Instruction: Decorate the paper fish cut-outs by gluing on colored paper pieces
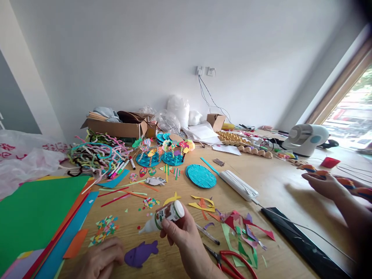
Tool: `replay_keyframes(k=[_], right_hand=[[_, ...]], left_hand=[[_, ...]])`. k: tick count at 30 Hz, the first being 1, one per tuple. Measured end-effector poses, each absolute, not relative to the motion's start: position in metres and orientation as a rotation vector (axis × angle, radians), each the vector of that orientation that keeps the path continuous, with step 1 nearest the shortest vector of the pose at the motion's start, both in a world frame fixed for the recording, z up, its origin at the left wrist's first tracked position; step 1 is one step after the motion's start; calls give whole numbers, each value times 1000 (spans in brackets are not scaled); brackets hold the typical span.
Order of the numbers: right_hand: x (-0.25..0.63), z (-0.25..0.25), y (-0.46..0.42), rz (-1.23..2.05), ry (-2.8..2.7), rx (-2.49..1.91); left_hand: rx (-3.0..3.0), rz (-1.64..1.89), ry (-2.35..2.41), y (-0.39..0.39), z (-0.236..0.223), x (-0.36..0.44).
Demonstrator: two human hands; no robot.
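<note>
My right hand (182,232) is closed round a white glue bottle (162,217), held tilted with its nozzle pointing down and left over the wooden table (273,182). Below the nozzle lies a purple paper fish (141,254). My left hand (101,259) rests on the table just left of the fish, fingers curled loosely and lying on the surface, holding nothing that I can see. Small heaps of coloured paper bits (104,228) lie above my left hand.
Red-handled scissors (229,263) and paper scraps (247,232) lie to the right. Coloured card sheets (35,217) cover the left. Pipe cleaners (95,153), blue discs (201,176), a cardboard box (116,128) and a fan (305,137) stand farther back. Another person's hands (325,184) work at the right.
</note>
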State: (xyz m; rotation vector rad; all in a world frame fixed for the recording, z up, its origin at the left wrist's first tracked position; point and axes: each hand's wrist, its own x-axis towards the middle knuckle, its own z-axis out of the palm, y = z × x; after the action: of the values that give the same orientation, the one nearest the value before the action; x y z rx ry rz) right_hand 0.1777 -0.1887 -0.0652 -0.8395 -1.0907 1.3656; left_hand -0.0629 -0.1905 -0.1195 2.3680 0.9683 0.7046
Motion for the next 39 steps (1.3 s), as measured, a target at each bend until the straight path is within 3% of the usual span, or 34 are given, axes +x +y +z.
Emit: replay_keyframes(k=[15, 22, 33, 39], right_hand=[[185, -46, -199, 1113, -1401, -987], [183, -47, -199, 1130, -1447, -1057], [172, -49, -200, 906, -1801, -1105], [168, -44, -204, 1007, -1710, -1062]], left_hand=[[2432, 659, 1177, -204, -78, -42], [2494, 809, 1036, -209, -84, -42], [2601, 676, 971, -211, -81, -38], [2591, 722, 980, -212, -79, -39]])
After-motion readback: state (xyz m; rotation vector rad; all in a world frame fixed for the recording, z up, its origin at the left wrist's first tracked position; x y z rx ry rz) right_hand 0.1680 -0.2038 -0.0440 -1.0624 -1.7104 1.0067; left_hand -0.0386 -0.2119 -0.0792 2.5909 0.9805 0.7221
